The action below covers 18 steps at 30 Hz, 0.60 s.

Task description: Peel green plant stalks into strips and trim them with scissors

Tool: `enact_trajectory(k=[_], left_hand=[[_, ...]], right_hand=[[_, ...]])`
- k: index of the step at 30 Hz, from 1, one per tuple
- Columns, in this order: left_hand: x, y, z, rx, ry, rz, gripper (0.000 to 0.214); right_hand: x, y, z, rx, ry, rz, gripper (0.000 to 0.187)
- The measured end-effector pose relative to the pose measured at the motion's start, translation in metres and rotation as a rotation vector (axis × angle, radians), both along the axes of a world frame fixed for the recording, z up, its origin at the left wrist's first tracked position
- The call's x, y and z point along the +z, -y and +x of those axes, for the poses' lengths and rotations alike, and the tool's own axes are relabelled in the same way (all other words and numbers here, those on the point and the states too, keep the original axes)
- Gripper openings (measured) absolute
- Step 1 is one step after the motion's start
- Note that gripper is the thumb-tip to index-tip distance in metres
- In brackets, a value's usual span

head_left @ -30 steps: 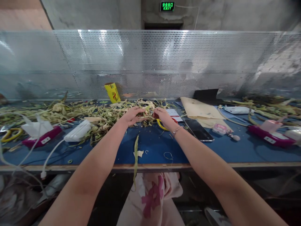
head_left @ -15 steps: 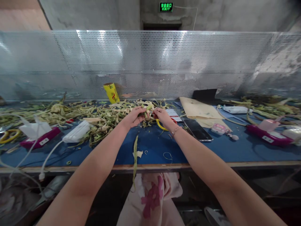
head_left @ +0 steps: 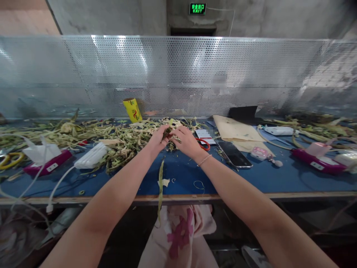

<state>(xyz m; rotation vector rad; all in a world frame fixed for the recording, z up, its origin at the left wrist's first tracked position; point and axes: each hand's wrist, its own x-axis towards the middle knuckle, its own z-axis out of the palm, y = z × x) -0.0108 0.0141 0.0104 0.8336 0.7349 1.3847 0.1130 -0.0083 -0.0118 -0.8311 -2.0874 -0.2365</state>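
My left hand and my right hand meet over the blue table, both closed on a clump of green and pale plant stalks pulled from the heap of plant scraps that stretches to the left. Just right of my right hand lie scissors with red and yellow handles, partly hidden by the hand. A long green strip hangs over the table's front edge below my hands.
A black phone, brown paper, a white card and pink items lie to the right. A yellow box stands against the perforated metal screen. A white mask, tissue pack and cable lie left.
My right hand has moved left to join the left hand, and both now close together around the stalks. The scissors it covered are now more exposed.
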Motion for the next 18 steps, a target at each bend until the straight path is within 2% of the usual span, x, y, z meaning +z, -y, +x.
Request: enact_trajectory(k=[6, 10, 14, 18], left_hand=[[-0.002, 0.008, 0.014, -0.061, 0.055, -0.037, 0.014], [-0.003, 0.008, 0.018, -0.033, 0.071, -0.051, 0.018], [-0.001, 0.007, 0.012, 0.009, 0.016, -0.059, 0.013], [0.001, 0.006, 0.007, 0.057, -0.051, -0.018, 0.015]], right_hand=[[-0.002, -0.002, -0.007, -0.111, -0.018, 0.008, 0.015], [-0.001, -0.001, -0.008, -0.124, -0.013, -0.006, 0.018], [0.000, -0.005, -0.003, -0.013, -0.250, -0.031, 0.011], [0.003, -0.010, 0.006, 0.023, -0.533, -0.222, 0.006]])
